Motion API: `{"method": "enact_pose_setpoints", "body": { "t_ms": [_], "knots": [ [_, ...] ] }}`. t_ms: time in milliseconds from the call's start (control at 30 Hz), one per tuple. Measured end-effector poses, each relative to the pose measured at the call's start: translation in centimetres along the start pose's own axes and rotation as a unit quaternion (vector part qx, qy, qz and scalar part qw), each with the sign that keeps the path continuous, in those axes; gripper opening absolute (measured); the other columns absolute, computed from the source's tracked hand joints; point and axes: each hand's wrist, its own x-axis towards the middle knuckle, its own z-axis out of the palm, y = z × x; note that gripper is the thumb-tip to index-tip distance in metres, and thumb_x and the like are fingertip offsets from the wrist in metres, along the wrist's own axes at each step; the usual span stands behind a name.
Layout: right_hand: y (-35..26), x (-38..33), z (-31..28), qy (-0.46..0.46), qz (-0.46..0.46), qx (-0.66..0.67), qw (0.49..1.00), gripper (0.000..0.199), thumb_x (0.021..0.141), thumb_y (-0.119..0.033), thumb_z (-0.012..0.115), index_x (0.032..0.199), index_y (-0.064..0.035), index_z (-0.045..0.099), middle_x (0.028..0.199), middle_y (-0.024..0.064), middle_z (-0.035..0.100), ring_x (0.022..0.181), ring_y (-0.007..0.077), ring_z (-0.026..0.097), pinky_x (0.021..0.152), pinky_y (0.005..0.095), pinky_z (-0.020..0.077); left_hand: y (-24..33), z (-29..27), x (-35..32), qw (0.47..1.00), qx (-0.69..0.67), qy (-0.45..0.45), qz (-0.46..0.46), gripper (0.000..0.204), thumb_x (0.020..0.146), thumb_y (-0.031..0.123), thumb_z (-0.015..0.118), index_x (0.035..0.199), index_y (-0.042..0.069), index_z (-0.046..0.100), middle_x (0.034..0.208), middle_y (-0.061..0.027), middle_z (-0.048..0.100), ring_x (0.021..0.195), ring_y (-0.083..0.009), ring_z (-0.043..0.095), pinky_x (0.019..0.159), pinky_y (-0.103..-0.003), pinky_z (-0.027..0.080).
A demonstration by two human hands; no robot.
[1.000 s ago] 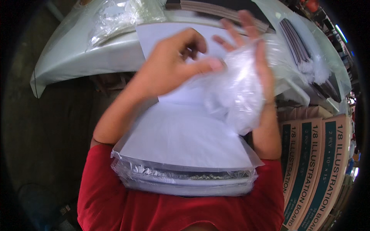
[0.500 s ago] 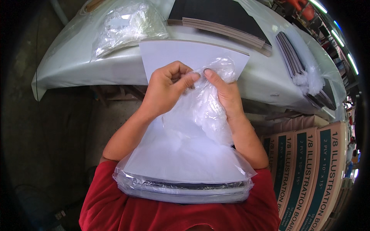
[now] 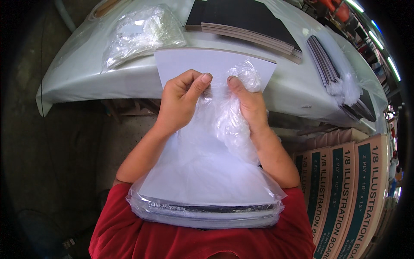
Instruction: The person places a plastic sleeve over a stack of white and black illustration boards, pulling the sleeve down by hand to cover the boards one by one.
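A stack of white boards [image 3: 172,64] leans between my body and the table edge, its near part inside a clear plastic bag [image 3: 207,162]. The bag's loose mouth is gathered above the boards. My left hand [image 3: 183,97] is closed, thumb pressed over the forefinger, pinching the plastic at the left of the opening. My right hand [image 3: 250,101] is closed round the bunched plastic, and a crumpled tuft of it sticks up beyond the thumb. Between the two thumbs a short stretch of film shows. At the near end, dark and pale layers show through the plastic.
On the plastic-covered table [image 3: 116,88] lie a heap of clear bags [image 3: 144,36] at left, a stack of black-topped boards [image 3: 241,17] at the back, and bagged boards [image 3: 323,60] at right. Tall brown cartons [image 3: 366,190] stand at my right.
My hands have moved apart, the left one slightly to the left, drawing the plastic between them. The bunched film in my right hand now stands up more; the boards stay about where they were.
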Motion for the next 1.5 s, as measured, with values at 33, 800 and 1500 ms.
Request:
{"method": "enact_pose_setpoints", "body": {
  "t_ms": [33, 800, 1500],
  "knots": [
    [0.0, -0.1, 0.1, 0.004, 0.000, 0.014, 1.000, 0.026, 0.074, -0.022, 0.066, 0.089, -0.0033, 0.058, 0.085, 0.0044, 0.058, 0.076, 0.0119, 0.053, 0.067, 0.0239, 0.0426, -0.2, 0.2, -0.1, 0.999, 0.037, 0.016, 0.016, 0.022, 0.084, 0.020, 0.054, 0.081, -0.002, 0.057, 0.067, -0.0016, 0.055, 0.065, -0.0052, 0.049, 0.059, -0.019, 0.040],
    [-3.2, -3.2, -12.7, -0.103, 0.108, -0.085, 0.985, 0.031, 0.078, -0.020, 0.060, 0.101, -0.0014, 0.051, 0.092, 0.0071, 0.058, 0.079, 0.0140, 0.056, 0.069, 0.0269, 0.0466, -3.0, -7.6, -0.1, 0.918, -0.277, -0.264, -0.106, 0.029, 0.084, 0.029, 0.048, 0.089, 0.002, 0.057, 0.095, -0.0121, 0.060, 0.087, -0.0185, 0.056, 0.082, -0.032, 0.041],
    [-3.1, 2.5, -8.2, 0.251, -0.498, -0.562, 0.611, 0.045, 0.059, 0.011, 0.051, 0.102, -0.0034, 0.055, 0.105, 0.0114, 0.051, 0.087, 0.0208, 0.055, 0.066, 0.0263, 0.0444, -1.4, -7.7, 1.8, 0.991, 0.103, 0.086, 0.007, 0.036, 0.072, 0.007, 0.055, 0.108, 0.007, 0.052, 0.078, -0.0081, 0.053, 0.069, -0.0167, 0.050, 0.060, -0.030, 0.042]
  ]
}}
